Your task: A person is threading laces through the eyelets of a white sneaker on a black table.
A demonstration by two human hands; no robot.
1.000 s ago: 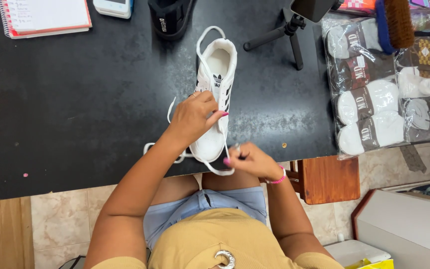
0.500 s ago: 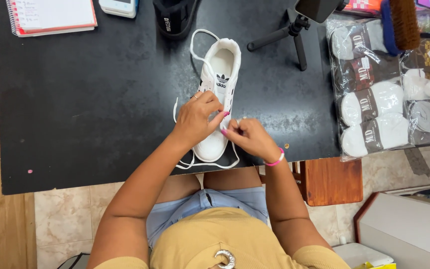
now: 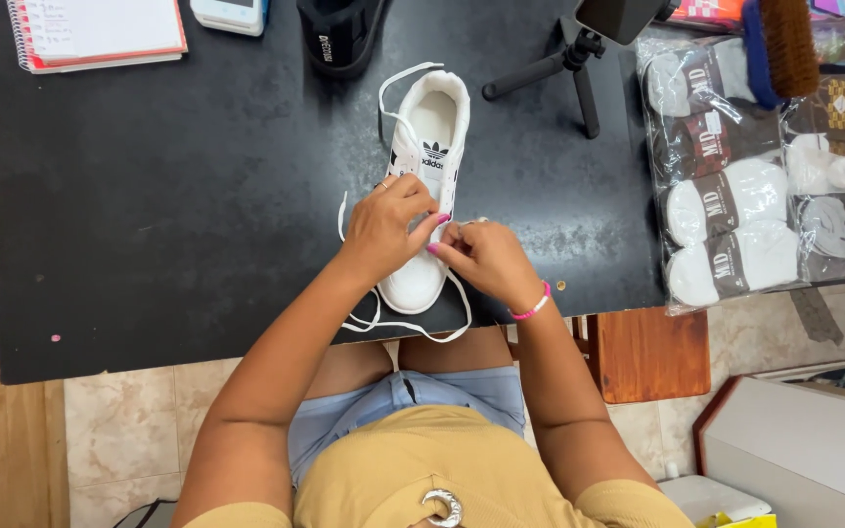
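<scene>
A white sneaker with black stripes [image 3: 429,186] lies on the black counter [image 3: 178,215], toe toward the person. Both hands meet over its middle. The left hand [image 3: 383,230] has a tight grip on the white lace [image 3: 413,328], fingers curled shut. The right hand [image 3: 486,259] pinches the same lace beside it. Loose lace ends loop off the counter's near edge. A small black tripod [image 3: 564,64] stands nearby.

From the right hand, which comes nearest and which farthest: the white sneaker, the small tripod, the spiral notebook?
1. White sneaker: touching the right hand, directly under its fingers.
2. Small tripod: farther up the table, slightly right.
3. Spiral notebook: farthest, at the table's far left corner.
</scene>
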